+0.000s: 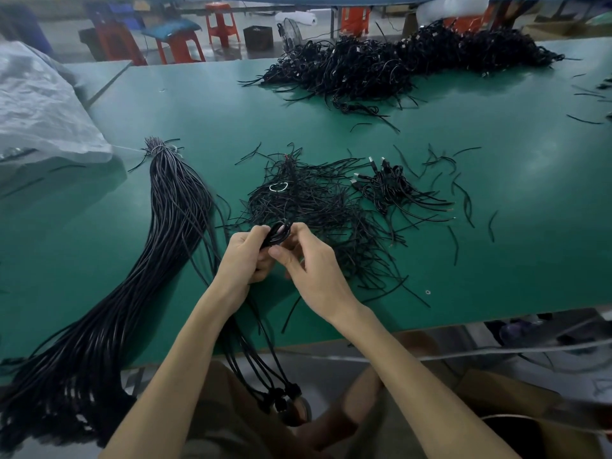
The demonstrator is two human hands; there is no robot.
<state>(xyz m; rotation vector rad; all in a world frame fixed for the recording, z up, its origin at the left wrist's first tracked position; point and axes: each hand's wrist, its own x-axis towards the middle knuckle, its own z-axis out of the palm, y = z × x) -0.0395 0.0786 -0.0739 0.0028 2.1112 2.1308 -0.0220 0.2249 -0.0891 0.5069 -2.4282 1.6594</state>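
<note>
Nearest the person, a few black cords (265, 369) hang off the front edge of the green worktop (496, 260), and their dark plug ends dangle over the lap. Both forearms reach forward over that edge.

The left grip (246, 256) and right grip (308, 270) meet just above the worktop with a small coil of black cable (278, 234) between them. The left grip is curled round the coil's lower part. The right grip pinches it from the other side, thumb in front and fingers bent over the top of the loops. The coil sits above the near edge of a loose heap of thin black wire pieces (314, 203), on which a small pale band (277, 187) lies.

To the left, a long thick bundle of black cables (175, 207) runs from its tied top end down the worktop and spills over the near-left edge. Right of the heap lies a small cluster of coiled cables with metal plugs (387, 183), and stray wire offcuts are scattered around it.

Further left, a crumpled clear plastic sheet (39, 107) rests on the worktop. At the far side is a large mound of black cables (397, 64), and beyond it stand orange stools (222, 24) on the floor.
</note>
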